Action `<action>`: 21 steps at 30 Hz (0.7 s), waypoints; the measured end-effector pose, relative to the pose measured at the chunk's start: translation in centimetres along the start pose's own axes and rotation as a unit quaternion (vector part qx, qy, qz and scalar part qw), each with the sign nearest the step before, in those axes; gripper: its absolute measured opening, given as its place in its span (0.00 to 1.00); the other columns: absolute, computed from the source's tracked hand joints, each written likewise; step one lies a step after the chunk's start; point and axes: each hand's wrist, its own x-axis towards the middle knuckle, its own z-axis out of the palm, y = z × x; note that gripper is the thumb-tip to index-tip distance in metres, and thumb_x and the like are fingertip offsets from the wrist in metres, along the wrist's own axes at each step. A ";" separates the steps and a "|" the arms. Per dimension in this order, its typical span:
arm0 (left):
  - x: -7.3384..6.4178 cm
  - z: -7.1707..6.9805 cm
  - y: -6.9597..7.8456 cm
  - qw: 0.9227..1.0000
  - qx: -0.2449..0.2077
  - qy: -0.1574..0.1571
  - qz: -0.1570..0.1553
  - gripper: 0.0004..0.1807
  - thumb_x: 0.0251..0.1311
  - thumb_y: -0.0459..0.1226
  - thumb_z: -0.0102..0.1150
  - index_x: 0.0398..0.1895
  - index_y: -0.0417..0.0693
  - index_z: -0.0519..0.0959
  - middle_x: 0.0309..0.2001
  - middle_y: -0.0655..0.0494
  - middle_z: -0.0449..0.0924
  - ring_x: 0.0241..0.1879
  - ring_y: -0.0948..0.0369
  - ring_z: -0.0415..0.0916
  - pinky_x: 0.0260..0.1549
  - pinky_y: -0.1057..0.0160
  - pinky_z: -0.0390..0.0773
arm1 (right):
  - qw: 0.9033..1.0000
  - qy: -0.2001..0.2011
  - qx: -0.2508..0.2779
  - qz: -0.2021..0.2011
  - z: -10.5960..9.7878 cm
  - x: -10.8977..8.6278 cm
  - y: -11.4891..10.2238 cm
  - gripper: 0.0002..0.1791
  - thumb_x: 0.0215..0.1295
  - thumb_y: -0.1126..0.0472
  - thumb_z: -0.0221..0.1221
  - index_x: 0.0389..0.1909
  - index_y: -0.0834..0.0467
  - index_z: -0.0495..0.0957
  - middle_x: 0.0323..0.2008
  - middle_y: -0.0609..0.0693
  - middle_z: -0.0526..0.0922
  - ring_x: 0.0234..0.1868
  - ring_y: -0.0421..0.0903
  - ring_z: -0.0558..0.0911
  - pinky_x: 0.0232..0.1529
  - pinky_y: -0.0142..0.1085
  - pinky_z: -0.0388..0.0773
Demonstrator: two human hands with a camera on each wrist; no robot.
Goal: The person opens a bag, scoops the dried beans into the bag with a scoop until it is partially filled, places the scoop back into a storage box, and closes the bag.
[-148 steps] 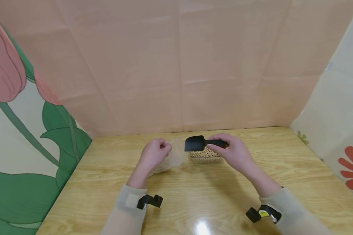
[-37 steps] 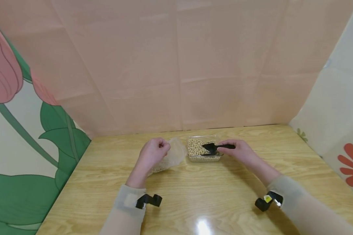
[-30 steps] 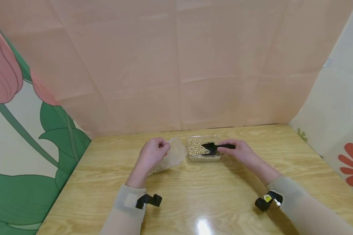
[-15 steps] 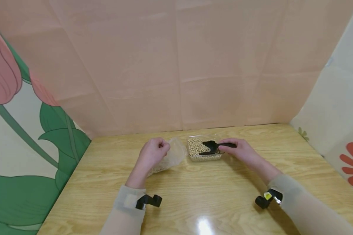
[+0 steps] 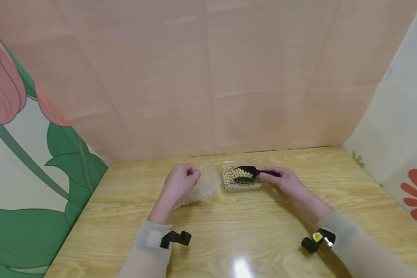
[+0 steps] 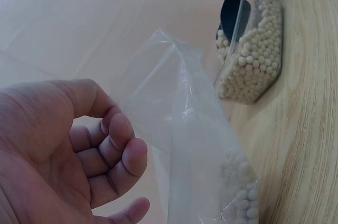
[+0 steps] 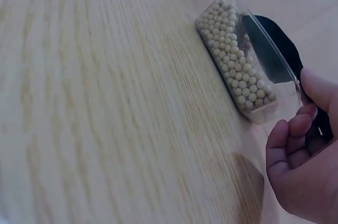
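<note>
In the head view my right hand (image 5: pixel 285 182) grips the handle of a black scoop (image 5: pixel 253 170). Its blade lies among pale round beans, some of them heaped in it, inside a clear plastic box (image 5: pixel 243 187). Seen from the right wrist, the scoop (image 7: pixel 274 49) slants down behind the box wall (image 7: pixel 259 113). My left hand (image 5: pixel 182 179) has curled fingers and pinches the edge of a clear plastic bag (image 5: pixel 206 181). The left wrist view shows the bag (image 6: pixel 185 97) hanging by the fingertips, with beans (image 6: pixel 243 192) at its bottom.
The box and bag are on a wood-grain table (image 5: pixel 208 235), the bag just left of the box. A pinkish sheet (image 5: pixel 208 77) hangs behind the table. Printed flower panels flank it at left and right.
Since the oldest frame, the scoop has come down from above the box into the beans. Over the last second its blade has tipped up, with beans in it. The left hand stays in place.
</note>
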 end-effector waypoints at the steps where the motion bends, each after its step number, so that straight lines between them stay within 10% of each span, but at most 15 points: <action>1: 0.0 0.0 0.0 1.000 0.000 0.000 -0.001 0.13 0.77 0.39 0.54 0.36 0.45 0.86 0.27 0.56 0.82 0.21 0.59 0.66 0.27 0.57 0.69 | 1.000 0.001 0.008 0.002 0.0 0.0 0.0 0.34 0.76 0.46 0.70 0.75 0.59 0.78 0.43 0.48 0.85 0.41 0.44 0.80 0.38 0.37 0.78; 21: -0.1 0.0 0.0 1.000 -0.008 -0.002 -0.004 0.15 0.79 0.40 0.55 0.35 0.44 0.85 0.26 0.55 0.80 0.21 0.58 0.65 0.25 0.57 0.68 | 0.977 -0.018 0.211 -0.006 0.2 -0.6 -0.2 0.14 0.81 0.57 0.66 0.61 0.56 0.84 0.31 0.43 0.76 0.32 0.39 0.72 0.44 0.33 0.80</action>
